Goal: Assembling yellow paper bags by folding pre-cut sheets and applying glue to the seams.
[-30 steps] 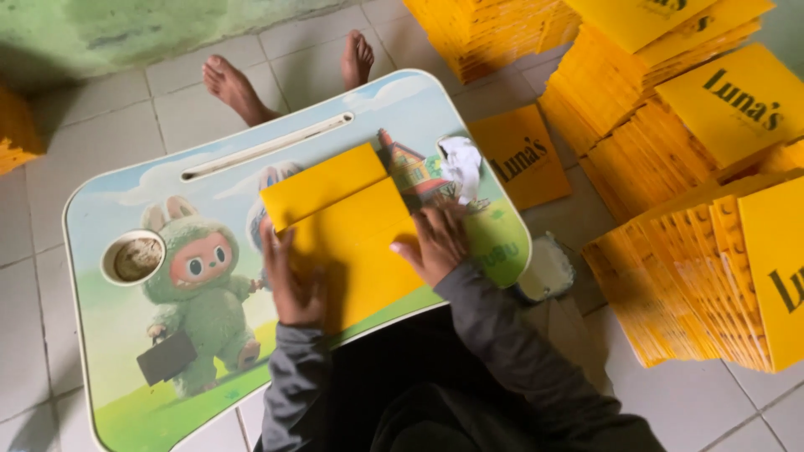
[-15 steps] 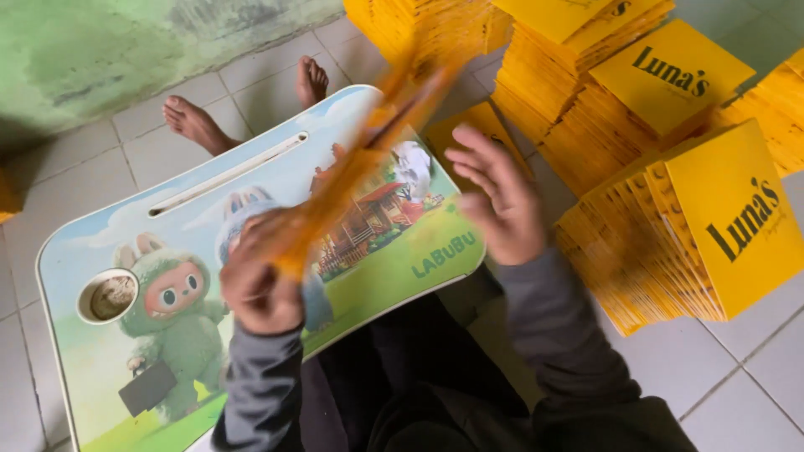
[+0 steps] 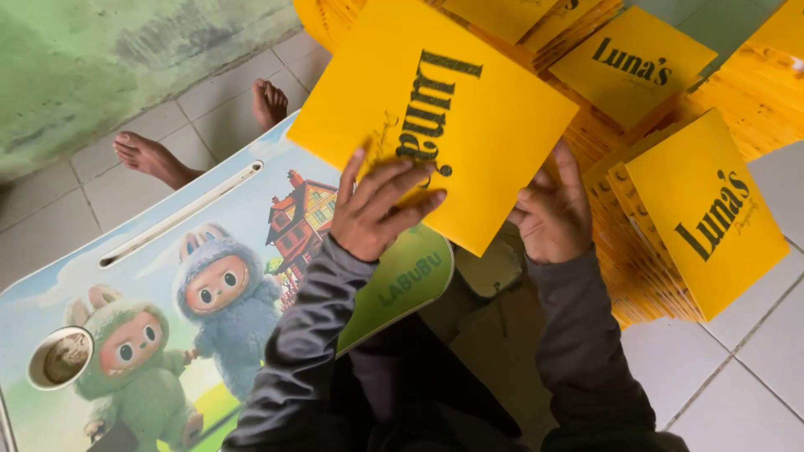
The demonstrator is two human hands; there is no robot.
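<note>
A flat yellow folded box (image 3: 469, 109) with dark lettering is lifted above the right end of a lap table (image 3: 167, 276) printed with cartoon creatures. My left hand (image 3: 377, 209) lies spread on the box's near face, fingers over its lower edge. Just under the box's right corner, my right hand (image 3: 553, 213) holds it from below with fingers curled. Both sleeves are dark grey.
Stacks of the same yellow flat boxes (image 3: 695, 201) fill the floor to the right and far side (image 3: 636, 59). A cup holder with a brown drink (image 3: 60, 356) sits at the table's left. Two bare feet (image 3: 155, 159) rest on grey tiles beyond the table.
The yellow box lay on the table under both hands, then was swung up and over to the right. It is now held flat above the table's right end, near the stacks.
</note>
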